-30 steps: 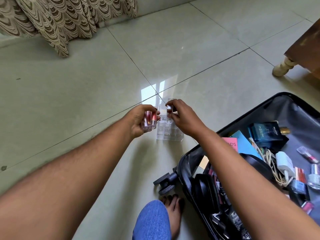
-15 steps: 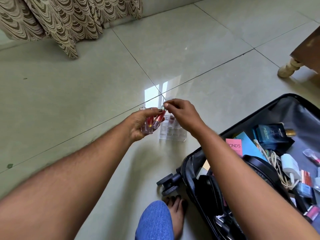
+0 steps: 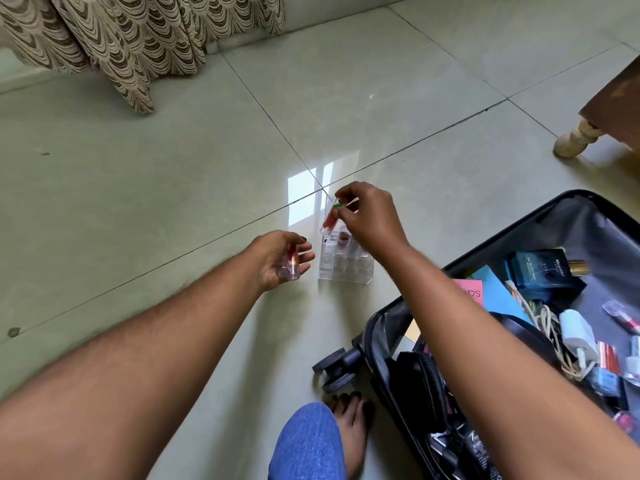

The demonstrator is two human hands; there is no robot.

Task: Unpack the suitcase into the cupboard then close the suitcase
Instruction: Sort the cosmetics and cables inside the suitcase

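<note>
The right hand point(image 3: 367, 216) is pinching a small red tube point(image 3: 329, 221) by its top, holding it tilted just above the clear organizer point(image 3: 344, 263) on the floor point(image 3: 138, 202). The left hand point(image 3: 280, 259) is cupping more tubes point(image 3: 291, 265) beside it. The suitcase point(image 3: 571, 216) is lying open to the right, full of things.
</note>
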